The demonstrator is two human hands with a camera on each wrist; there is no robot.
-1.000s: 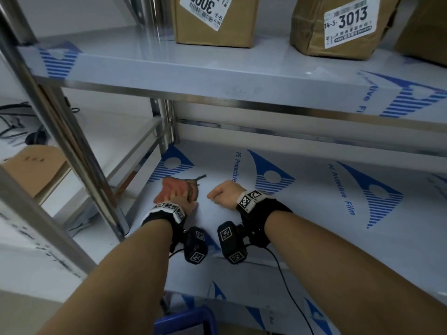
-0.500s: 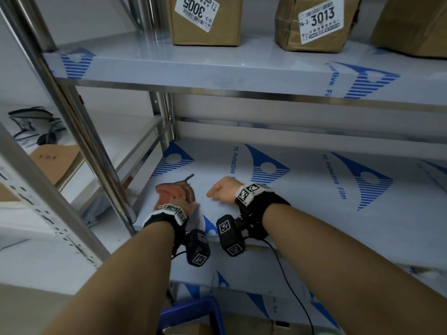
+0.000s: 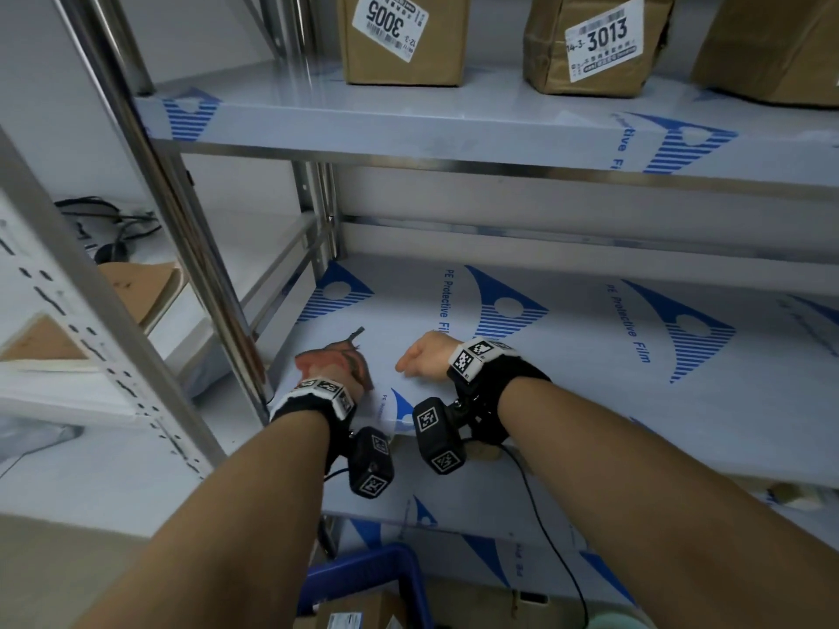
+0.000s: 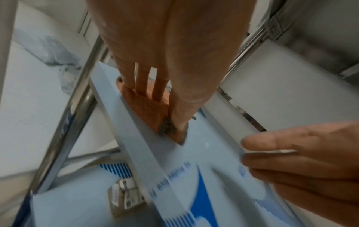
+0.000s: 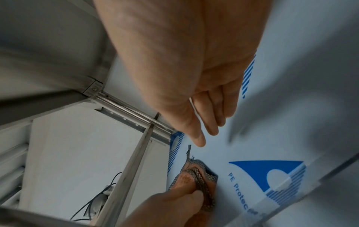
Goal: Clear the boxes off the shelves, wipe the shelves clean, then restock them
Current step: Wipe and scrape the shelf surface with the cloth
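We count three boxes on the upper shelf (image 3: 408,124): box 3005 (image 3: 404,38), box 3013 (image 3: 594,43) and a third box (image 3: 772,43) cut off at the upper right of the frame. One orange cloth (image 3: 338,358) lies at the left of the lower shelf (image 3: 590,379), half hidden under our left hand (image 4: 155,64), whose straight fingers press it flat. Our right hand (image 3: 426,361) rests just right of the cloth, fingers relaxed, holding nothing.
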